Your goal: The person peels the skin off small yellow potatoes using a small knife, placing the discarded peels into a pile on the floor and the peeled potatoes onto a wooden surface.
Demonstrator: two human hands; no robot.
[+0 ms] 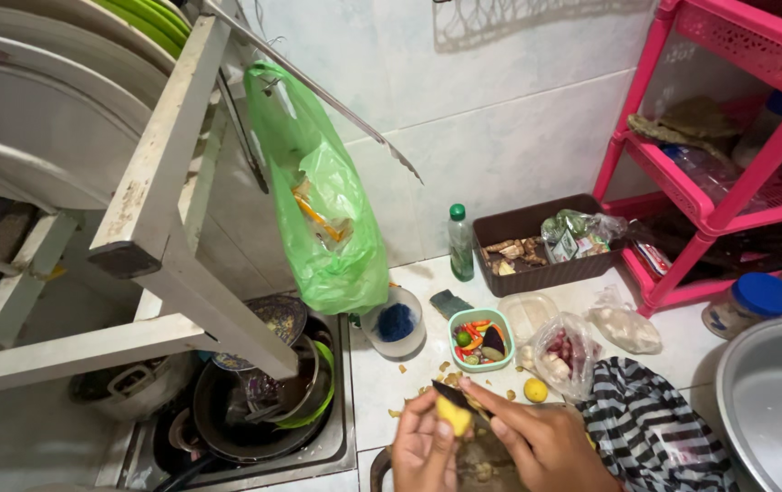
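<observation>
At the bottom edge, my left hand grips a small yellow piece of food. My right hand holds a dark-bladed knife with its blade resting against that piece. Both hands hover over a round dark board, mostly hidden under them. Peel scraps lie scattered on the white tiled counter just beyond the hands. A small green bowl of cut chillies and vegetables stands behind them, with a small yellow lime to its right.
A sink full of dark pans lies left, under a white dish rack. A green plastic bag hangs above. A brown basket, green bottle, bagged shallots, striped cloth, metal basin and pink shelf sit right.
</observation>
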